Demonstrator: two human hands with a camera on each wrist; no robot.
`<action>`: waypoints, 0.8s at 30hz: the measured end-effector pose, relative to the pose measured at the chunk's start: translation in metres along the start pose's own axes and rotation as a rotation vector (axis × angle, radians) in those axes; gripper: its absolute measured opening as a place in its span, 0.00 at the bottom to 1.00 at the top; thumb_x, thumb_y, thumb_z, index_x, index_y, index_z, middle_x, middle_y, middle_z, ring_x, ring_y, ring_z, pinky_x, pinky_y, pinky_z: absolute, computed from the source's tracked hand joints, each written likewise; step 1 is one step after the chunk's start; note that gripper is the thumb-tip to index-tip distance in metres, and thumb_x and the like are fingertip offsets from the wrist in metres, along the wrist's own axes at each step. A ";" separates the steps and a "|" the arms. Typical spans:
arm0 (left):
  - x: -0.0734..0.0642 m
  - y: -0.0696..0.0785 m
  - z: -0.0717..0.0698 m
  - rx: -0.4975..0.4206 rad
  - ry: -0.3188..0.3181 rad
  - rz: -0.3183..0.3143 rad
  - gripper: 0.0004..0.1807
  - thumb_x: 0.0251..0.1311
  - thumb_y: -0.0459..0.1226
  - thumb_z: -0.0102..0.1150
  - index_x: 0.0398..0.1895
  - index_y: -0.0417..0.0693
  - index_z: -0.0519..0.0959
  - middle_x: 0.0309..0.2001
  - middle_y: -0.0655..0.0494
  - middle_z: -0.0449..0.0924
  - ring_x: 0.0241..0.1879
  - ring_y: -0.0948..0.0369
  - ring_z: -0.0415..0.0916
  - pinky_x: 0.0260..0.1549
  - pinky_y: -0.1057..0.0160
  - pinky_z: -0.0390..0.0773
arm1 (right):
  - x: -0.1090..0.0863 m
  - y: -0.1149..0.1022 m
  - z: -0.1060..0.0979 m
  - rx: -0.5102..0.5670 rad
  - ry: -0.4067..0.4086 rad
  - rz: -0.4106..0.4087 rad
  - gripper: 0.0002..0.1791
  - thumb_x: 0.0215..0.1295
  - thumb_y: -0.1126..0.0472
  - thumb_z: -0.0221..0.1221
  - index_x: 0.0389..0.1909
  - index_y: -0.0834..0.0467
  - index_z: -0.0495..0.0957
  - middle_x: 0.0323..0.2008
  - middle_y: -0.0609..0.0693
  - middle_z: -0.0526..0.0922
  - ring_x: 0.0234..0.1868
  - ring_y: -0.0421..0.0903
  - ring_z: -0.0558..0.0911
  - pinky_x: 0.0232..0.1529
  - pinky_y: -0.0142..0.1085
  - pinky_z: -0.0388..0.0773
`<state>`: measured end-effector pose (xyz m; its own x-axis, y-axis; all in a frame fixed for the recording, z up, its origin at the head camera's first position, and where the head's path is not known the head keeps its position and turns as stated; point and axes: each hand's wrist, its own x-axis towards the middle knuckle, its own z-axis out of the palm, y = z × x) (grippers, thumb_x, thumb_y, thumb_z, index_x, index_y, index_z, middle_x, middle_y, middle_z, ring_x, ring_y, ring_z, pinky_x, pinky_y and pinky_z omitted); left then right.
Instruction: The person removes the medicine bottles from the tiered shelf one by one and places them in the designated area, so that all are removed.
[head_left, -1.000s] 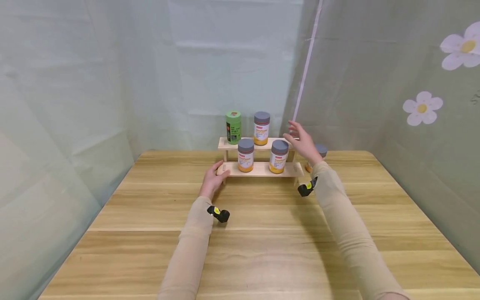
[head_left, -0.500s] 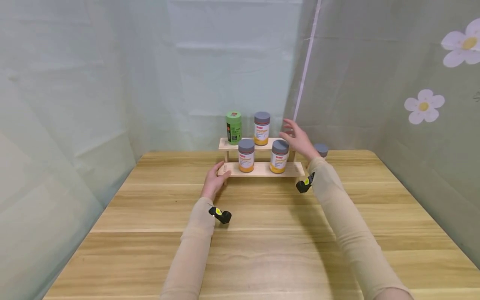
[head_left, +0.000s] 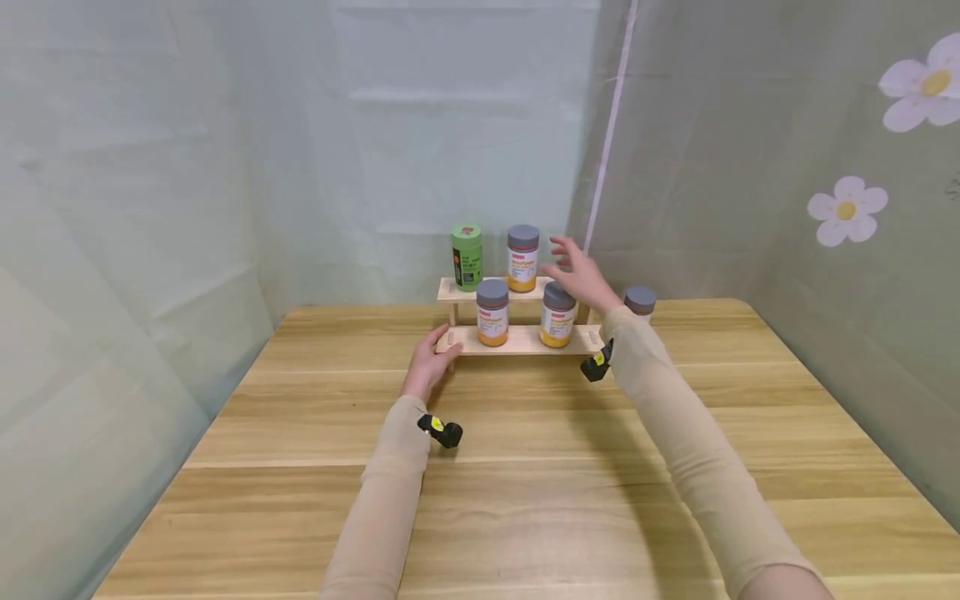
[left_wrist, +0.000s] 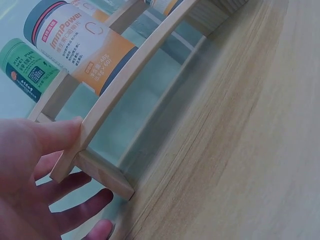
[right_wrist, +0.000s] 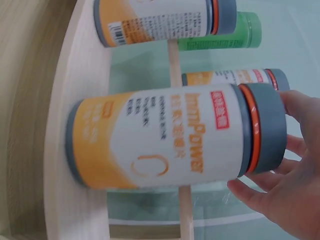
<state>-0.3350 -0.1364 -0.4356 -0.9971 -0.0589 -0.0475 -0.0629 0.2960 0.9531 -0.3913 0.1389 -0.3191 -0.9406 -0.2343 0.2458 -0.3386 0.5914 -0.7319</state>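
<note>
A two-tier wooden shelf (head_left: pixel 517 346) stands at the back of the table. My left hand (head_left: pixel 427 367) holds the left end of its lower board, thumb on top and fingers beneath, as the left wrist view shows. My right hand (head_left: pixel 583 277) hovers at the upper tier's right side, fingers spread and holding nothing. Its fingertips point at the grey-capped supplement bottle (head_left: pixel 522 260) on the upper board. A matching front bottle (right_wrist: pixel 165 137) on the lower board partly hides this hand in the right wrist view.
A green bottle (head_left: pixel 467 258) stands on the upper board's left. Another grey-capped bottle (head_left: pixel 492 315) sits on the lower board's left half. One more bottle (head_left: pixel 640 302) stands on the table right of the shelf, partly behind my right forearm. A curtain (head_left: pixel 472 125) hangs behind.
My right hand has moved left over the upper tier, closer to the grey-capped bottle there, uncovering more of the bottle at right. The left hand stays on the shelf end.
</note>
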 end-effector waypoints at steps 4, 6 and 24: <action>0.001 -0.002 -0.001 -0.003 0.001 0.007 0.33 0.65 0.39 0.58 0.73 0.48 0.61 0.75 0.42 0.54 0.76 0.47 0.48 0.76 0.50 0.48 | 0.005 -0.006 0.003 0.008 0.022 0.001 0.36 0.70 0.55 0.56 0.74 0.58 0.52 0.69 0.65 0.64 0.68 0.63 0.68 0.68 0.55 0.67; 0.002 -0.003 -0.001 -0.009 0.005 0.005 0.33 0.65 0.39 0.58 0.73 0.48 0.61 0.75 0.42 0.55 0.76 0.47 0.49 0.76 0.51 0.48 | 0.007 -0.011 0.005 0.014 0.028 0.007 0.36 0.69 0.55 0.56 0.74 0.57 0.52 0.69 0.65 0.64 0.68 0.63 0.68 0.68 0.54 0.68; 0.001 -0.003 0.000 0.049 0.021 0.023 0.32 0.66 0.41 0.58 0.72 0.48 0.62 0.74 0.42 0.57 0.75 0.47 0.51 0.75 0.50 0.51 | 0.023 -0.022 0.020 0.059 0.067 0.078 0.39 0.66 0.49 0.59 0.72 0.56 0.53 0.68 0.63 0.66 0.66 0.62 0.69 0.66 0.53 0.69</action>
<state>-0.3361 -0.1374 -0.4386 -0.9973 -0.0712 -0.0194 -0.0428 0.3438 0.9381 -0.4053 0.1055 -0.3101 -0.9642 -0.1361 0.2277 -0.2645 0.5592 -0.7857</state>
